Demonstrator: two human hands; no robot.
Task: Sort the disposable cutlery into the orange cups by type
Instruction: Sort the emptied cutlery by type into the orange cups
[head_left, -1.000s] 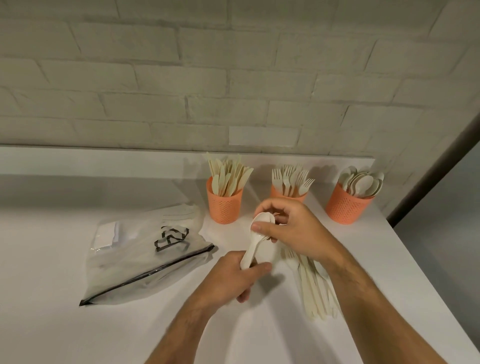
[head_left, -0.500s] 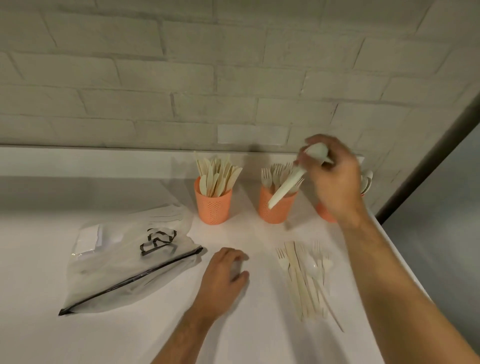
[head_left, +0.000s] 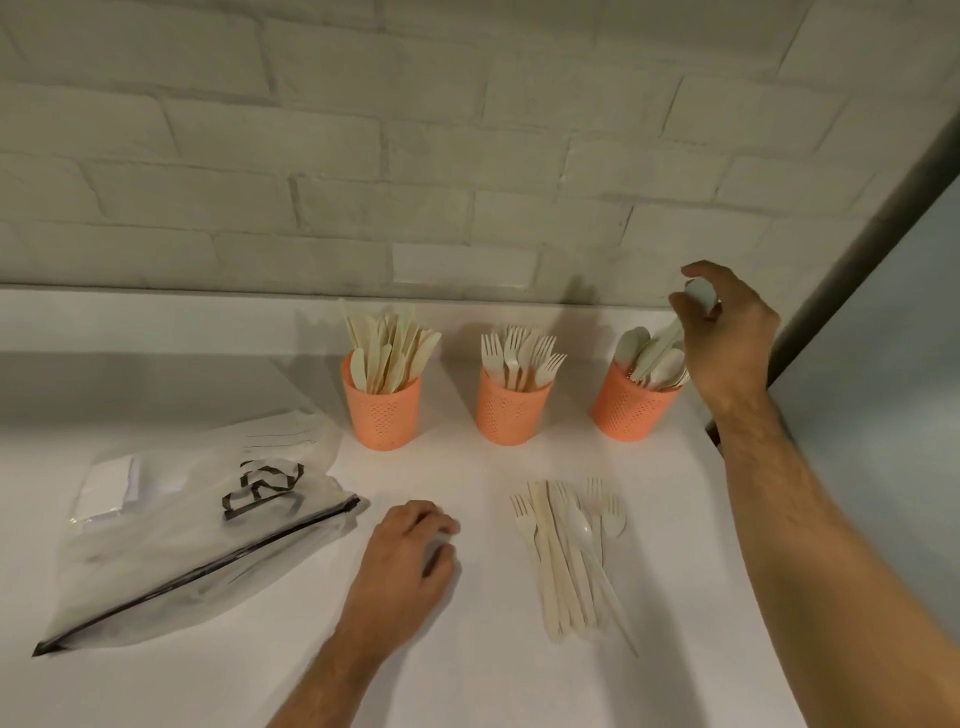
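Dim, warm light (edges warped)

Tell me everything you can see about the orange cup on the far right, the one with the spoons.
The rightmost orange cup is a tapered plastic-looking tumbler with small perforations across its wall. It stands upright on the white table near the back right corner, apart from the fork cup. Pale spoons stand in it, bowls up. The right hand pinches one spoon by the bowl, handle down into the cup.
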